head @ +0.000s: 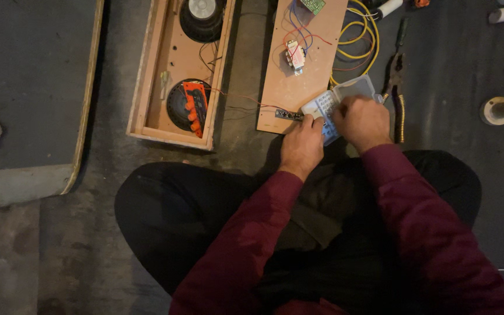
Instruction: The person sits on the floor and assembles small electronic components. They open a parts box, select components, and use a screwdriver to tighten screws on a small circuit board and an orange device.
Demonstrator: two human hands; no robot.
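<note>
Seated cross-legged on a grey concrete floor (88, 233), we look down past our maroon sleeves. At far left lies a dark flat board with a pale wooden edge (86, 105). Next comes an open wooden speaker box (147, 87), an orange plastic tool (195, 107) resting on its lower round speaker. A flat wooden panel (290, 87) carries red and blue wires and a small transformer (295, 56). Our left hand (303, 143) steadies, and our right hand (361, 121) grips, a clear plastic compartment case (345, 93) at the panel's corner. Yellow coiled wire (360, 41), pliers (396, 73) and a white round stand (500, 109) lie beyond.
</note>
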